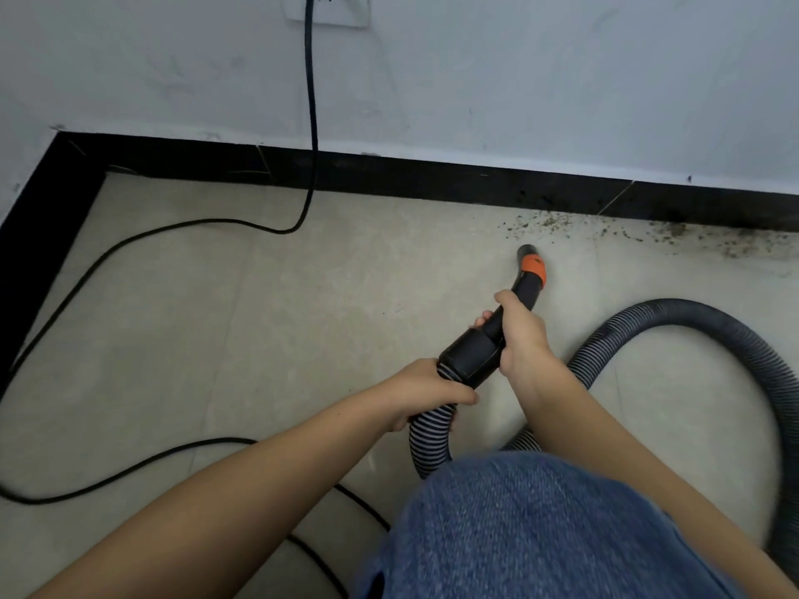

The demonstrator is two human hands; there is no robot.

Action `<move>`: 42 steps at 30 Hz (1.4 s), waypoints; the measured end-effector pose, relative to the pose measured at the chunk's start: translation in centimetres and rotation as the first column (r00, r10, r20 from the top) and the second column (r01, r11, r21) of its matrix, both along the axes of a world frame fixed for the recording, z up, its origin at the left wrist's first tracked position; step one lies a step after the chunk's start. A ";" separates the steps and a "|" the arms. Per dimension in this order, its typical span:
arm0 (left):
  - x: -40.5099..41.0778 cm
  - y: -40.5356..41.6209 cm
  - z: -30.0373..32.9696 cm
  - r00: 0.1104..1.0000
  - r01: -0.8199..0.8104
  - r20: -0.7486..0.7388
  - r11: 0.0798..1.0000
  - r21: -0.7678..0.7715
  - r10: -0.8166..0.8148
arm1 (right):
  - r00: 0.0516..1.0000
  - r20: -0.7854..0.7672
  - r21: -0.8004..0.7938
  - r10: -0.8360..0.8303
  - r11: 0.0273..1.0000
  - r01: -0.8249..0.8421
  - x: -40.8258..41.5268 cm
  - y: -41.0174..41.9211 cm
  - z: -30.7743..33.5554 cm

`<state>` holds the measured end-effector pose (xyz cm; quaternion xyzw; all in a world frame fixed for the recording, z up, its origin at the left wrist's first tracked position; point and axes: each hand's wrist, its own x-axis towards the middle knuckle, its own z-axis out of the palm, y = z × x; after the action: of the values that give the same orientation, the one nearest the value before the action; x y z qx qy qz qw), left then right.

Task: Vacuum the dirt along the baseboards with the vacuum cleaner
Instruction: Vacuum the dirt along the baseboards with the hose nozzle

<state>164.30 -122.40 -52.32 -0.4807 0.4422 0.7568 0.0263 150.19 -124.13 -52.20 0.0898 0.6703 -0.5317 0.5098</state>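
Observation:
The black vacuum nozzle (528,270) with an orange band points at the floor a short way in front of the black baseboard (432,177). My right hand (521,335) grips the nozzle tube. My left hand (426,393) grips the ribbed hose (428,443) just behind the black cuff. Brown dirt (674,235) lies scattered along the baseboard, to the right of the nozzle tip. The hose loops away to the right (735,335) across the beige tiled floor.
A black power cord (310,123) hangs from a wall socket (341,10) and trails over the floor at the left (108,252). The baseboard turns a corner at the far left (39,235). My knee in blue denim (540,533) fills the lower middle.

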 end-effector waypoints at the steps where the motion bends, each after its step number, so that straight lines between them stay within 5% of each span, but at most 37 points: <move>1: -0.4 -0.1 0.0 1.000 0.005 0.004 1.000 -0.006 -0.005 | 1.000 0.008 -0.001 -0.008 1.000 0.008 -0.5 0.0 0.0; 11: -4.9 0.4 0.0 0.998 0.067 0.019 0.997 0.036 -0.067 | 1.000 -0.017 0.040 0.003 0.999 -0.002 -4.9 1.1 0.1; 30: -11.7 5.2 -1.1 0.991 -0.134 -0.004 0.986 0.101 0.135 | 0.967 -0.033 0.062 0.254 0.966 -0.252 -10.8 2.3 -0.8; 42: -12.7 4.9 -2.4 0.992 -0.120 -0.032 0.989 0.092 0.123 | 0.961 -0.043 0.063 0.273 0.961 -0.270 -12.1 1.9 -1.6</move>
<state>151.59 -117.47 -54.70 -0.4907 0.3780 0.7851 -0.0066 138.12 -122.24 -53.80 -0.0023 0.7038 -0.4399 0.5579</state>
